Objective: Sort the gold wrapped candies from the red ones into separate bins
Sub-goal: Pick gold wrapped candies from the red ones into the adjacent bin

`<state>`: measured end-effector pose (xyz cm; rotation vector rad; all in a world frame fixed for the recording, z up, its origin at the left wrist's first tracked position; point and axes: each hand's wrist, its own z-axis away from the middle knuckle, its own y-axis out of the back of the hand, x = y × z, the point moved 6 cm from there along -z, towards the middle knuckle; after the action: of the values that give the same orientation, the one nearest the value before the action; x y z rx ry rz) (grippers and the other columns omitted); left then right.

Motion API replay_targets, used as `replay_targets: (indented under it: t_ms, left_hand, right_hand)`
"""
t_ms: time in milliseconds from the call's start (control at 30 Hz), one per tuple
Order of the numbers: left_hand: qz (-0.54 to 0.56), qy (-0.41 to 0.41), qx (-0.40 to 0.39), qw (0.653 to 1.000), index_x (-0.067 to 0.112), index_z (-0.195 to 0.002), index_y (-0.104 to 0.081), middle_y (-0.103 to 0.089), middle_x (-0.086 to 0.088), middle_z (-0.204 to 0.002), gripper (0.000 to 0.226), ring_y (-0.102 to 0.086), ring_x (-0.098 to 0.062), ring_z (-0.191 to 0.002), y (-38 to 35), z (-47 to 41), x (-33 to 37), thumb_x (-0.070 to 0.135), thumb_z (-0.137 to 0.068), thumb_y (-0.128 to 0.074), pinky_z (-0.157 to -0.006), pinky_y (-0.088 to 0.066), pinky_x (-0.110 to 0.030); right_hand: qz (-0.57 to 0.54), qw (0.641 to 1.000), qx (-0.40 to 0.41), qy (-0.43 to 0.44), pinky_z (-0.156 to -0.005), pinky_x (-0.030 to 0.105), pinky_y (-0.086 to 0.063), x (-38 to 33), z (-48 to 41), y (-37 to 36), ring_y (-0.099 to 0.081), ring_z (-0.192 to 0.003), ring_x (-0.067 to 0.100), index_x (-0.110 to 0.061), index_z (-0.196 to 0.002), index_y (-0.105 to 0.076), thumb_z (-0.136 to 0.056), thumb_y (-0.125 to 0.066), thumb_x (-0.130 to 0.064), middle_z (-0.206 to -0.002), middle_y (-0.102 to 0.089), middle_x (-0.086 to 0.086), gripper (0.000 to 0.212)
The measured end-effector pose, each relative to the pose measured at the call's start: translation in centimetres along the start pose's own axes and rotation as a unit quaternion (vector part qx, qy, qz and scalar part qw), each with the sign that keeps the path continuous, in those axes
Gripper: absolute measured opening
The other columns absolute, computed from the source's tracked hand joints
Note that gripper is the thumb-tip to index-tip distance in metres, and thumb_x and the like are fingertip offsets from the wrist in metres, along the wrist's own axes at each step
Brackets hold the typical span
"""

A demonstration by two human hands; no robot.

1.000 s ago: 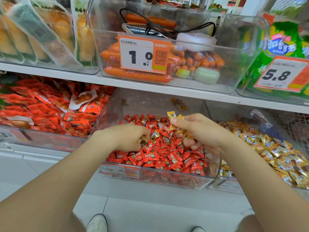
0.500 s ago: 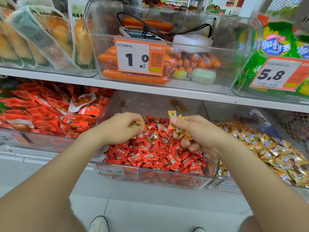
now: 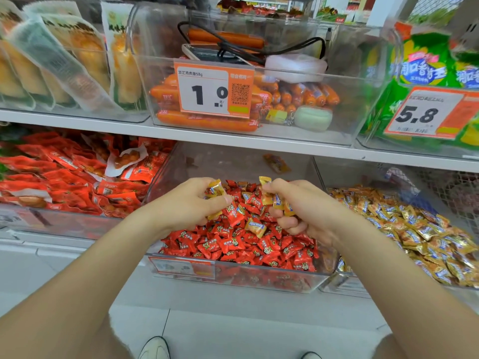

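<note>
Left hand (image 3: 186, 206) pinching gold candy (image 3: 214, 189), right hand (image 3: 308, 211) gripping gold candies (image 3: 278, 202) (perhaps four), over red-candy bin (image 3: 259, 277).

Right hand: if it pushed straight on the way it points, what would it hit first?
Probably the red candies heaped just ahead of the right hand, which grips gold candies. The left hand sits close beside that line. Depth is hard to judge.

- I see my left hand (image 3: 185, 206) pinching gold candies (image 3: 215, 188) above the red candies (image 3: 233, 244) in the clear bin (image 3: 259, 279).
- My right hand (image 3: 305, 207) grips more beside it.
</note>
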<state>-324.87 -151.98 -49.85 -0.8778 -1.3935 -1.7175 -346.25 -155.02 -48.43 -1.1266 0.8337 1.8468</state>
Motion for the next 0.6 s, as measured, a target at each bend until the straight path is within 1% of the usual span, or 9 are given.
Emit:
replay_targets:
  t_ms: [67, 133, 233, 300, 367, 400, 500, 567, 600]
  left_hand:
    - [0.009, 0.005, 0.006, 1.000, 0.016, -0.094, -0.060, -0.046, 0.001, -0.066, 0.034, -0.037, -0.008, -0.045, -0.4, -0.1, 0.1, 0.049, -0.099, -0.067, -0.048, -0.031, -0.026]
    - [0.020, 0.003, 0.013, 1.000, 0.016, -0.091, -0.058, -0.041, -0.006, -0.072, 0.035, -0.034, -0.013, -0.050, -0.9, -0.2, 0.4, 0.049, -0.099, -0.066, -0.049, -0.027, -0.028]
    - [0.012, 0.007, 0.068, 0.998, 0.014, -0.092, -0.060, -0.046, -0.003, -0.070, 0.043, -0.040, -0.017, -0.055, -0.9, -0.2, 0.6, 0.056, -0.098, -0.063, -0.050, -0.032, -0.029]
    - [0.033, 0.014, 0.112, 0.993, 0.012, -0.101, -0.063, -0.055, -0.001, -0.073, 0.046, -0.046, -0.015, -0.056, -0.6, 0.1, 0.9, 0.058, -0.099, -0.060, -0.051, -0.038, -0.029]
    - [0.099, 0.021, 0.111, 0.989, 0.017, -0.101, -0.063, -0.060, -0.003, -0.081, 0.040, -0.049, -0.013, -0.057, -0.7, 0.4, 1.2, 0.057, -0.101, -0.058, -0.051, -0.041, -0.028]
    - [0.139, 0.023, 0.092, 0.986, 0.017, -0.099, -0.061, -0.060, -0.004, -0.083, 0.037, -0.047, -0.013, -0.057, -1.1, 0.6, 1.4, 0.054, -0.102, -0.058, -0.050, -0.040, -0.028]
    - [0.204, 0.016, 0.032, 0.978, 0.014, -0.097, -0.057, -0.057, -0.008, -0.080, 0.032, -0.043, -0.013, -0.055, -2.8, 1.7, 2.4, 0.044, -0.105, -0.058, -0.046, -0.035, -0.025]
    - [0.199, 0.000, 0.017, 0.980, 0.012, -0.091, -0.055, -0.054, -0.010, -0.078, 0.033, -0.042, -0.015, -0.055, -4.2, 2.4, 3.0, 0.041, -0.106, -0.057, -0.046, -0.034, -0.025]
    - [0.190, -0.008, 0.013, 0.982, 0.013, -0.088, -0.054, -0.053, -0.010, -0.076, 0.033, -0.042, -0.016, -0.056, -5.0, 2.8, 3.4, 0.041, -0.106, -0.057, -0.046, -0.035, -0.025]
  right_hand:
    - [0.069, 0.997, 0.023, 0.012, -0.047, 0.023, -0.017, -0.3, 0.4, 0.0, -0.029, -0.048, 0.015, -0.018, -0.093, -0.059, -0.095, -0.058, -0.038, -0.067, -0.045, 0.003, 0.019]
    - [0.168, 0.983, 0.059, 0.047, -0.044, 0.022, -0.026, -0.6, 0.6, 0.1, -0.034, -0.043, 0.014, -0.021, -0.078, -0.055, -0.092, -0.057, -0.043, -0.064, -0.046, 0.002, 0.026]
    - [0.268, 0.949, 0.114, 0.117, -0.051, 0.026, -0.039, -1.2, 0.6, 0.5, -0.038, -0.045, 0.015, -0.020, -0.067, -0.047, -0.088, -0.057, -0.048, -0.054, -0.044, -0.005, 0.037]
    - [0.318, 0.926, 0.140, 0.149, -0.053, 0.028, -0.036, -1.9, 1.0, 0.9, -0.036, -0.047, 0.014, -0.016, -0.065, -0.046, -0.088, -0.059, -0.046, -0.049, -0.043, -0.008, 0.040]
    - [0.310, 0.928, 0.142, 0.148, -0.052, 0.028, -0.035, -2.4, 1.5, 1.4, -0.037, -0.048, 0.015, -0.007, -0.070, -0.052, -0.090, -0.059, -0.045, -0.052, -0.046, -0.006, 0.043]
    - [0.283, 0.941, 0.138, 0.126, -0.050, 0.026, -0.035, -2.5, 1.8, 1.9, -0.039, -0.048, 0.016, -0.004, -0.074, -0.057, -0.090, -0.059, -0.045, -0.054, -0.049, -0.003, 0.044]
    - [0.152, 0.981, 0.121, 0.014, -0.045, 0.021, -0.027, -1.4, 3.3, 4.2, -0.040, -0.046, 0.018, -0.014, -0.080, -0.065, -0.092, -0.062, -0.043, -0.061, -0.056, 0.003, 0.031]
    - [0.135, 0.979, 0.153, 0.016, -0.046, 0.022, -0.027, -0.9, 4.3, 6.6, -0.040, -0.046, 0.019, -0.018, -0.079, -0.062, -0.092, -0.063, -0.043, -0.061, -0.055, 0.003, 0.029]
    - [0.177, 0.964, 0.197, 0.039, -0.048, 0.024, -0.031, -0.6, 4.7, 8.2, -0.043, -0.048, 0.020, -0.017, -0.075, -0.059, -0.091, -0.063, -0.044, -0.059, -0.055, 0.002, 0.031]
